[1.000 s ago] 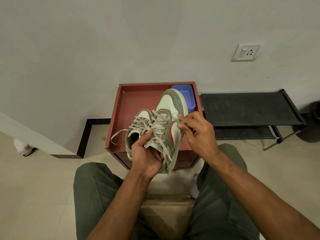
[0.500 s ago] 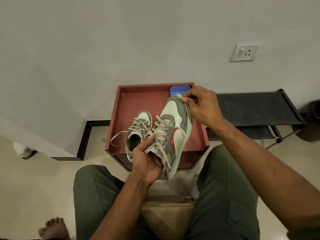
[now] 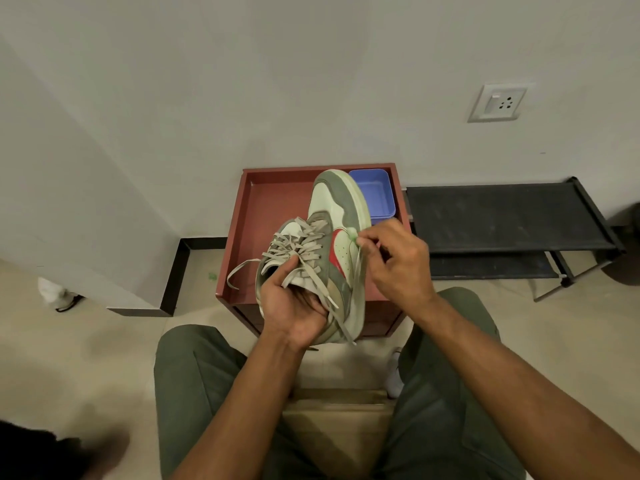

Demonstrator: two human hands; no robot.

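A white, grey and red sneaker (image 3: 334,216) is held up over a red-brown cabinet top, toe pointing away from me, its sole side turned right. My left hand (image 3: 294,306) grips it at the heel opening, thumb inside near the tongue. Loose beige laces (image 3: 298,247) hang from it. A second sneaker (image 3: 282,233) lies just behind and left of the held one, mostly hidden. My right hand (image 3: 394,261) pinches a small pale green lump (image 3: 352,232) against the shoe's sole edge, near the red patch.
The red-brown cabinet (image 3: 263,202) has a raised rim and stands against the wall, with a blue plastic tub (image 3: 375,194) at its back right. A black low shoe rack (image 3: 502,216) stands to the right. My knees frame a beige stool (image 3: 339,414). Wall socket (image 3: 497,102) above.
My right hand has come down from the toe of the held sneaker to the middle of its sole edge, still pinching the green lump. The left hand keeps its grip; the view has shifted slightly.
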